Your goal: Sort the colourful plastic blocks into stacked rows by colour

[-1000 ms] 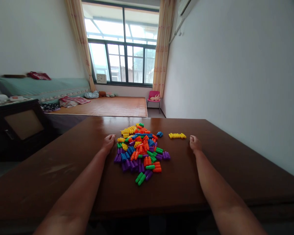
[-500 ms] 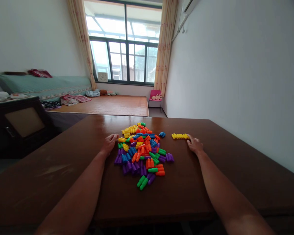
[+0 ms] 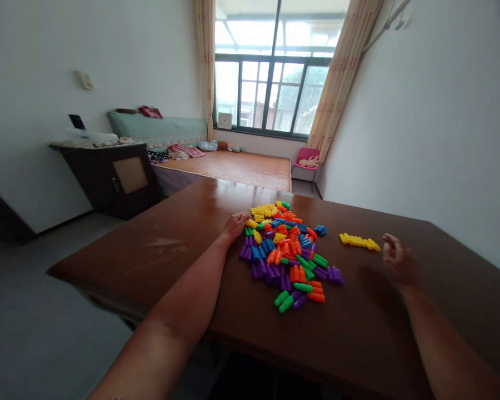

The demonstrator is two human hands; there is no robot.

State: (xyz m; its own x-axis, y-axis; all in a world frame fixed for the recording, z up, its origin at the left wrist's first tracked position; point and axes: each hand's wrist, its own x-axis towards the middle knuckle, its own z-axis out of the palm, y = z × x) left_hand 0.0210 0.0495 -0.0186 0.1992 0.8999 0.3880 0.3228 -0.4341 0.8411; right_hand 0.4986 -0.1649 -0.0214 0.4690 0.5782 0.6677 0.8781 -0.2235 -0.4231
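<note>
A heap of plastic building pieces (image 3: 289, 244) in orange, purple, green, blue and yellow lies on the brown table (image 3: 162, 266). My left hand (image 3: 236, 224) rests at the heap's left edge beside some yellow pieces, fingers curled in; whatever may be inside it is hidden. On the right, a row of joined yellow pieces (image 3: 359, 242) lies apart from the heap. Just right of that row is my right hand (image 3: 400, 260), raised a little over the table. Its fingers are slightly apart and hold nothing.
A small blue piece (image 3: 320, 230) sits by the heap's right side. Beyond the table are a bed (image 3: 250, 169), a pink chair (image 3: 306, 158) and a dark cabinet (image 3: 108, 178). A white wall (image 3: 450, 139) runs along the right.
My right hand has let go of the yellow row and drawn back from it. The left hand stays by the heap. The whole view has turned left and tilted.
</note>
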